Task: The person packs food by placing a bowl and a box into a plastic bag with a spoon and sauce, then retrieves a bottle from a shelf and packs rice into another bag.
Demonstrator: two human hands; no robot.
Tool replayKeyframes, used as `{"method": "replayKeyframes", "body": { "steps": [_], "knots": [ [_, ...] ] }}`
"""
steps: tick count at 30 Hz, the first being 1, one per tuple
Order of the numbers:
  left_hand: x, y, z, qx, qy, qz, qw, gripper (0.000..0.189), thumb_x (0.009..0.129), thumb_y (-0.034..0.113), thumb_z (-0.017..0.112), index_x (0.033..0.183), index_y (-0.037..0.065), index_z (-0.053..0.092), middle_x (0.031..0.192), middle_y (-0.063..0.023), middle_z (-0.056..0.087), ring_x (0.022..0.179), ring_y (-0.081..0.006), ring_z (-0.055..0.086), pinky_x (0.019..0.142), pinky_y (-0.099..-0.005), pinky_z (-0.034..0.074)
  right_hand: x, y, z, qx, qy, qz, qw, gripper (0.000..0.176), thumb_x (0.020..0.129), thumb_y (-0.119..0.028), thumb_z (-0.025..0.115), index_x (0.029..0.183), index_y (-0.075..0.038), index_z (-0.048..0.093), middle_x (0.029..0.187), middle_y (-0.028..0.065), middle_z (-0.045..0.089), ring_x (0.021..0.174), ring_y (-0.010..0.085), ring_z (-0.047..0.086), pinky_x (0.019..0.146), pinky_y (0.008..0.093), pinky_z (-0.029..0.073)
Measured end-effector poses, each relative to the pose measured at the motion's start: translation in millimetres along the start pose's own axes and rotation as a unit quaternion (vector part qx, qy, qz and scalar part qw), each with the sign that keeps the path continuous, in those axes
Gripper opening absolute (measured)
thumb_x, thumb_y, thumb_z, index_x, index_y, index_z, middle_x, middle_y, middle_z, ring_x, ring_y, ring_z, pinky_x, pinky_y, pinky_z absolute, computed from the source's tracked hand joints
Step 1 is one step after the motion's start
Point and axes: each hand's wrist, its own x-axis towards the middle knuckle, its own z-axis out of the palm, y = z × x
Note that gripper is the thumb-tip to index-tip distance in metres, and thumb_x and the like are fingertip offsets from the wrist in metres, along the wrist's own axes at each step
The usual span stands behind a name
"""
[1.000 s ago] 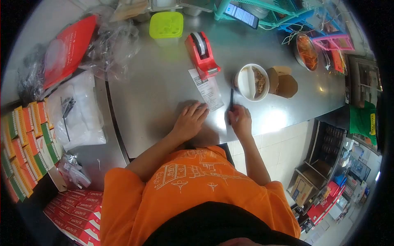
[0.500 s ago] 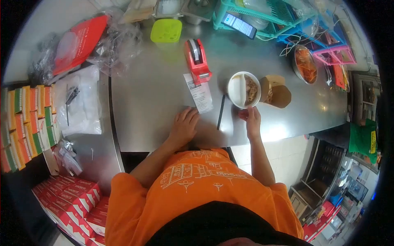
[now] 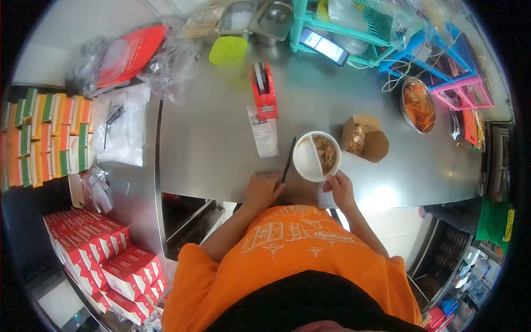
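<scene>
A round white bowl (image 3: 307, 157) with a divider stands on the steel table (image 3: 210, 138), brown food in its right half. My right hand (image 3: 341, 190) pinches the bowl's lower right rim between thumb and fingers. My left hand (image 3: 264, 190) rests near the table's front edge with nothing seen in it, fingers spread a little. A thin black stick (image 3: 289, 159) lies between that hand and the bowl. Right of the bowl is an open brown carton (image 3: 378, 146) with food inside. A printed paper slip (image 3: 264, 136) lies below a red tape dispenser (image 3: 265, 99).
A lime green lid (image 3: 228, 50) and metal containers (image 3: 271, 21) are at the back. A phone (image 3: 324, 46) leans on a teal basket (image 3: 301, 22). An oval dish (image 3: 418, 105) of orange food stands right. Stacked boxes (image 3: 55, 135) and plastic bags (image 3: 123, 124) are left.
The view has shifted. The bowl has come nearer the front edge and turned slightly, with my right hand at its rim. My left hand is now closer to the black stick.
</scene>
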Motion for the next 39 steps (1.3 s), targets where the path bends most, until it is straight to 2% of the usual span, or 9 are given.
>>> {"method": "replayKeyframes", "body": {
  "steps": [4,7,9,13,17,19,26,31,39],
  "knots": [
    [4.0,10.7,0.7,-0.028,0.033,-0.028,0.999,0.023,0.078,0.028,0.058,0.082,0.005,0.055,0.076,-0.0131,0.058,0.076,-0.0303,0.055,0.076,-0.0428,0.039,-0.6,-0.3,-11.5,-0.035,-0.019,0.007,0.999,0.024,0.091,-0.018,0.043,0.088,0.002,0.055,0.066,0.0081,0.058,0.06,0.0143,0.056,0.058,0.0272,0.046],
    [6.8,12.0,0.6,-0.03,0.038,-0.06,0.997,0.022,0.077,0.027,0.058,0.078,0.005,0.056,0.075,-0.0141,0.058,0.074,-0.0321,0.055,0.071,-0.0435,0.04,-5.2,-34.9,-26.2,-0.322,-0.096,-0.038,0.941,0.026,0.09,-0.021,0.046,0.086,0.002,0.056,0.069,0.0112,0.061,0.062,0.0179,0.06,0.058,0.0292,0.047],
    [9.7,11.7,-1.4,-0.035,0.052,-0.084,0.995,0.021,0.078,0.025,0.057,0.075,0.005,0.056,0.075,-0.0145,0.058,0.073,-0.0331,0.055,0.068,-0.0438,0.041,-8.8,-68.9,-34.3,-0.532,-0.229,-0.075,0.812,0.027,0.088,-0.024,0.048,0.083,0.001,0.057,0.072,0.0127,0.063,0.065,0.0205,0.063,0.058,0.0305,0.047],
    [8.9,3.6,-15.6,-0.053,0.094,-0.116,0.987,0.021,0.079,0.025,0.055,0.077,0.005,0.057,0.075,-0.0151,0.058,0.074,-0.033,0.055,0.069,-0.0433,0.041,3.6,-134.7,-55.8,-0.285,-0.256,-0.062,0.922,0.025,0.085,-0.026,0.05,0.083,-0.003,0.059,0.076,0.0164,0.061,0.072,0.0285,0.06,0.063,0.0362,0.046],
    [11.7,-8.3,-25.4,-0.048,0.182,-0.126,0.974,0.018,0.078,0.022,0.057,0.073,0.005,0.055,0.067,-0.0123,0.055,0.069,-0.0312,0.055,0.062,-0.0423,0.039,66.0,-199.9,-76.9,-0.241,-0.019,-0.275,0.93,0.017,0.083,-0.016,0.054,0.092,-0.003,0.056,0.087,0.0166,0.06,0.079,0.0278,0.06,0.069,0.0355,0.046],
    [11.9,-14.0,-38.5,-0.067,0.202,-0.159,0.964,0.017,0.078,0.02,0.057,0.072,0.005,0.054,0.067,-0.0119,0.056,0.066,-0.0303,0.054,0.061,-0.0413,0.04,123.4,-213.9,-84.1,-0.371,0.176,-0.452,0.792,0.031,0.082,-0.018,0.056,0.107,-0.002,0.052,0.105,0.0175,0.056,0.098,0.0305,0.053,0.081,0.0396,0.041],
    [42.5,-95.9,-103.2,-0.026,0.366,-0.208,0.907,0.011,0.078,0.015,0.057,0.076,0.004,0.056,0.069,-0.0121,0.056,0.063,-0.0296,0.055,0.057,-0.0384,0.042,221.9,-222.6,-74.8,-0.572,0.239,-0.288,0.73,0.086,0.075,-0.029,0.064,0.139,-0.007,0.011,0.144,0.0204,0.011,0.131,0.042,0.01,0.104,0.0531,0.016],
    [98.6,-182.9,-203.1,-0.03,0.496,-0.186,0.847,0.013,0.082,0.014,0.054,0.08,0.002,0.055,0.077,-0.016,0.058,0.07,-0.0329,0.057,0.063,-0.0404,0.044,218.5,-227.0,-73.7,-0.557,0.23,-0.3,0.74,0.089,0.071,-0.015,0.069,0.138,-0.004,0.013,0.141,0.0248,0.015,0.13,0.0433,0.013,0.101,0.0539,0.021],
    [194.8,-357.8,-257.8,-0.166,0.271,-0.199,0.927,0.03,0.08,0.023,0.053,0.103,0.004,0.058,0.098,-0.0187,0.06,0.091,-0.0313,0.058,0.077,-0.0412,0.045,228.4,-219.9,-62.1,-0.552,0.267,-0.31,0.727,0.094,0.067,-0.009,0.07,0.138,-0.003,0.01,0.143,0.0228,0.007,0.131,0.0423,0.007,0.106,0.0447,0.017]
  ]
}}
